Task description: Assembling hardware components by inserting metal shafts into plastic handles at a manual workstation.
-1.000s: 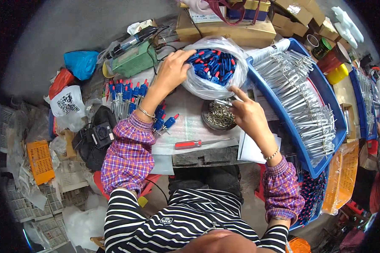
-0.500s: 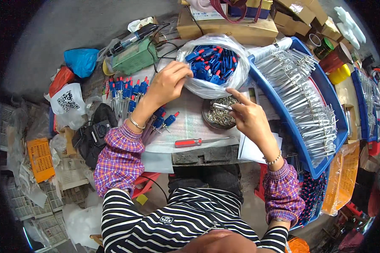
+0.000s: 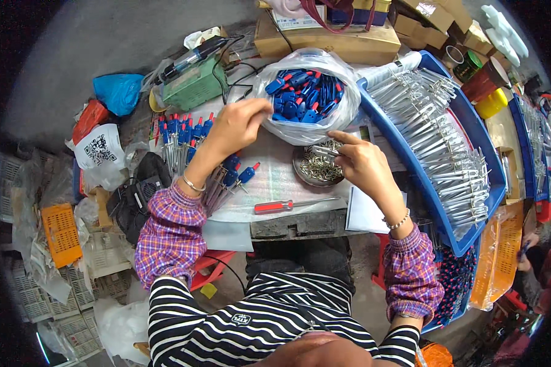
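My left hand [image 3: 239, 125] hovers at the near left rim of a clear plastic bag [image 3: 343, 116] full of small blue and red parts [image 3: 306, 95]. Its fingertips are pinched together, and anything between them is hidden. My right hand [image 3: 364, 165] rests over a round metal dish of small silver screws [image 3: 315, 166] just below the bag, with the index finger stretched toward the bag. A red-handled screwdriver [image 3: 288, 206] lies on the white sheet in front of me. Assembled tools with blue and red handles [image 3: 183, 131] lie in rows under my left forearm.
A long blue tray [image 3: 410, 165] of metal parts runs along the right. A green box device [image 3: 196, 85] and a cardboard box [image 3: 330, 40] stand at the back. A black bag [image 3: 138, 196], an orange basket [image 3: 61, 232] and plastic bags crowd the left.
My left hand has come out of the bag to its near left rim. My right hand has shifted slightly left over the dish of screws.
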`<state>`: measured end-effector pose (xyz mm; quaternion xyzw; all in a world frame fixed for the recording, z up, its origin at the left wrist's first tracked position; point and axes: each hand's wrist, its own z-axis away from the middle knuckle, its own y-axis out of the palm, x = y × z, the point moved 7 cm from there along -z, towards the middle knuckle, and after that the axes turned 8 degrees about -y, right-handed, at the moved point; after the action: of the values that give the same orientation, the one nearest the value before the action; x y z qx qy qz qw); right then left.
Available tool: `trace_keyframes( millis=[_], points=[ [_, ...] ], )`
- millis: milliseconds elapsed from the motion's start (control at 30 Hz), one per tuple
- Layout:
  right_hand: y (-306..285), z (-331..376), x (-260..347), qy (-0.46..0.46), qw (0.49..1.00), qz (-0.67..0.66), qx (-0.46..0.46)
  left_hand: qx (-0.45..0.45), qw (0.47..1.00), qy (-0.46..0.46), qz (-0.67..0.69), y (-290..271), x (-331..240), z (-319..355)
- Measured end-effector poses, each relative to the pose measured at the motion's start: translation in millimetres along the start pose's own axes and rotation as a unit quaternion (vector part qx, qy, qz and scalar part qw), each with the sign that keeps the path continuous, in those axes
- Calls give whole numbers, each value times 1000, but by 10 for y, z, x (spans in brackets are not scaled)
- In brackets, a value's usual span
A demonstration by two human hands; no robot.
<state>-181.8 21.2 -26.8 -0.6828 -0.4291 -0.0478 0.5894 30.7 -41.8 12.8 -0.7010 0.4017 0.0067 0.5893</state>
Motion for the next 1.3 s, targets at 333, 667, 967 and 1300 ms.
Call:
trace_keyframes(
  millis=[333,667,967,1300],
  points=[
    [-254,398,301,42,969,-234,-71,-71,991,4,-112,169,80,-642],
    [279,1494,500,319,837,-444,-19,-151,985,10,86,46,-217,-363],
    [748,1683,552,344,797,-495,-42,176,753,-194,603,663,-654,710],
    [880,1590,683,352,792,-498,-26,205,592,-338,702,990,-505,1252]
  ],
)
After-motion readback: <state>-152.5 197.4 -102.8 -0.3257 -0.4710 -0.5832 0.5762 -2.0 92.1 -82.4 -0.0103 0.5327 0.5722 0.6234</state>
